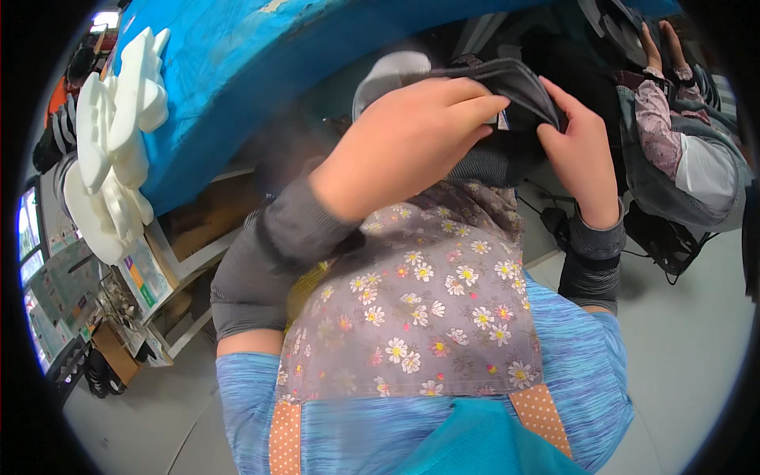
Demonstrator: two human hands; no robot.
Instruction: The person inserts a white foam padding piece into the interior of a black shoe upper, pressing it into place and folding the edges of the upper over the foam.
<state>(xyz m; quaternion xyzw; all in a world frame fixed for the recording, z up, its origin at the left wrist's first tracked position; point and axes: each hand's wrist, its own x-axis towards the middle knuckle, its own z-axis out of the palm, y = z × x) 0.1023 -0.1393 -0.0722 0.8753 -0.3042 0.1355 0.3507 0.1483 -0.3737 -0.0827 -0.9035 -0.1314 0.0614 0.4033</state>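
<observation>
In front of my chest is a dark grey, cap-like fabric piece [518,75] with a curved, banded edge and an opening facing me. My right hand [582,150] pinches its right edge between thumb and fingers. My left hand [412,146] reaches across from the left, its fingers bent together at the piece's near edge and covering part of it. A small pale label [503,120] shows inside, by the left fingertips. Beside the left hand, a light grey and white rounded part [388,75] sticks out; whether it belongs to the same piece I cannot tell.
A blue-covered table [237,47] curves across the far side. White foam shapes [119,134] are piled at its left end, above a white-framed shelf [186,261]. Another person [681,142] works at the far right, near a black bag-like thing [661,241] on the floor.
</observation>
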